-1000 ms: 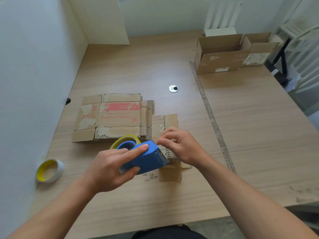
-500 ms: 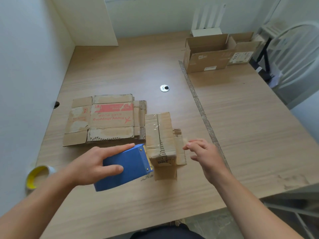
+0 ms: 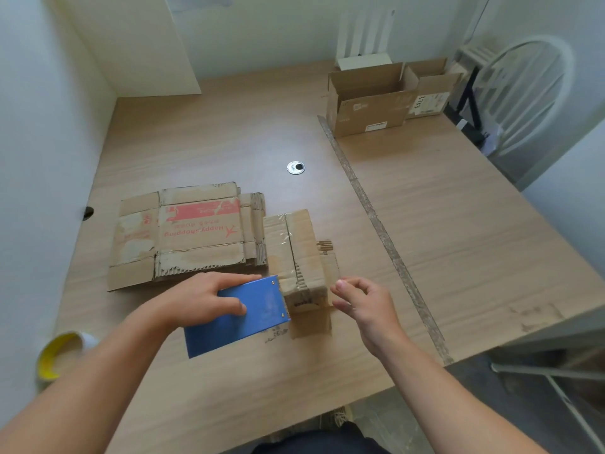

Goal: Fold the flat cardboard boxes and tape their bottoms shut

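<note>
Grips blue tape dispenser (image 3: pixel 248 314) in left hand (image 3: pixel 199 299), against small box (image 3: pixel 299 247) near the table (image 3: pixel 458 244) front edge; holds right hand (image 3: pixel 368 304) loosely curled, empty, just beside it — likely light, stiff-sided, best taken by opposite walls.

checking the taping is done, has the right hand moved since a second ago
Yes. The right hand has come off the top of the small box, now beside its right edge.
</note>
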A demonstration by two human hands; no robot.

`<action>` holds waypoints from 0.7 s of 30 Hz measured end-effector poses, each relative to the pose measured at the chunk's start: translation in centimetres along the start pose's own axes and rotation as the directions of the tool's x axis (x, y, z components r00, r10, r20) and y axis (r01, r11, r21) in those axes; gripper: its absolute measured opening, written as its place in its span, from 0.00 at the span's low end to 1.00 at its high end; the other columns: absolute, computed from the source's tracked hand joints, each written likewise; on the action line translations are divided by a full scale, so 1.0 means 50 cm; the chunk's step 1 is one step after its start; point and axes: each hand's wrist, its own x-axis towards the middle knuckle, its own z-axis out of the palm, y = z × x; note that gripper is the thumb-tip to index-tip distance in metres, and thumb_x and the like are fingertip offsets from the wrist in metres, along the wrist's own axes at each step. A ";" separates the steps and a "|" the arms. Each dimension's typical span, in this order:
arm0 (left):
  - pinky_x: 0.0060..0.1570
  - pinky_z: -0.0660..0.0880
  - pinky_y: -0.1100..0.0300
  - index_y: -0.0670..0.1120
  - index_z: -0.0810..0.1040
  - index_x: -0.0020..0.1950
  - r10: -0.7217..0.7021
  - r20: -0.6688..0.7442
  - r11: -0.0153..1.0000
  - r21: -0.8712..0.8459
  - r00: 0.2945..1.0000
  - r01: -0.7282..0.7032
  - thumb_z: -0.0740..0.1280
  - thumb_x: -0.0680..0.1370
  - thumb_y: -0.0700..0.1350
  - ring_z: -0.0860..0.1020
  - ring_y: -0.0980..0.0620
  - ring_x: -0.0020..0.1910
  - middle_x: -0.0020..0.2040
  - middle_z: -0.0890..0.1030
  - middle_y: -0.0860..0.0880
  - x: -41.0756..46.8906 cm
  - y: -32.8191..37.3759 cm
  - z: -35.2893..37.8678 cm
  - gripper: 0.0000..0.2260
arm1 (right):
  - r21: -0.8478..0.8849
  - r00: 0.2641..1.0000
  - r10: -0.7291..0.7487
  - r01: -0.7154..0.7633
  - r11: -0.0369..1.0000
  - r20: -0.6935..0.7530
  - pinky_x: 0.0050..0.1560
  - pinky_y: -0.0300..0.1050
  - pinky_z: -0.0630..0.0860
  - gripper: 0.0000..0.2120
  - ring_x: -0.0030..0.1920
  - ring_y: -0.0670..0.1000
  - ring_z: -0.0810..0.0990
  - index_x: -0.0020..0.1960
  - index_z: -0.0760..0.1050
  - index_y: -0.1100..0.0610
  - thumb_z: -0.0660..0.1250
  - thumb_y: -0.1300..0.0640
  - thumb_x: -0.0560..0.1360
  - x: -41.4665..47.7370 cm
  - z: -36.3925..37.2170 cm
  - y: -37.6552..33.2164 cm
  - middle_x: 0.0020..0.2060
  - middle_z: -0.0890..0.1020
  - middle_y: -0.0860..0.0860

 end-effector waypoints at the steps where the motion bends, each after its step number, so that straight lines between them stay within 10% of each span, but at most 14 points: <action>1: 0.55 0.73 0.62 0.77 0.72 0.58 -0.002 0.002 1.000 -0.002 1.000 0.002 0.65 0.66 0.59 0.76 0.64 0.56 0.59 0.76 0.68 0.003 0.003 0.000 0.22 | 0.007 1.000 0.008 -0.008 1.000 -0.014 0.50 0.48 0.81 0.03 0.48 0.52 0.85 0.44 0.81 0.60 0.72 0.61 0.76 0.006 0.002 0.004 0.47 0.84 0.57; 10: 0.57 0.75 0.56 0.73 0.74 0.62 -0.037 0.064 0.999 0.008 0.997 0.037 0.65 0.66 0.57 0.79 0.59 0.53 0.54 0.81 0.63 0.039 0.039 -0.007 0.24 | 0.090 0.996 0.067 -0.062 0.994 -0.055 0.42 0.40 0.80 0.13 0.32 0.43 0.81 0.35 0.73 0.61 0.67 0.65 0.79 0.045 0.014 0.004 0.34 0.81 0.54; 16: 0.50 0.74 0.60 0.71 0.74 0.63 -0.046 0.078 0.999 0.009 0.996 0.045 0.65 0.66 0.56 0.79 0.58 0.52 0.54 0.81 0.61 0.041 0.045 -0.007 0.25 | 0.115 0.982 0.187 -0.184 0.976 -0.007 0.37 0.44 0.81 0.02 0.38 0.50 0.80 0.45 0.77 0.62 0.69 0.65 0.73 0.052 0.036 -0.012 0.39 0.81 0.58; 21: 0.46 0.71 0.62 0.72 0.73 0.63 -0.052 0.078 0.998 0.026 0.996 0.050 0.64 0.66 0.56 0.79 0.59 0.51 0.55 0.81 0.61 0.040 0.050 -0.009 0.25 | -0.059 0.973 0.228 -0.231 0.971 -0.047 0.48 0.49 0.79 0.16 0.54 0.53 0.77 0.61 0.73 0.52 0.72 0.53 0.76 0.054 0.015 -0.001 0.55 0.76 0.52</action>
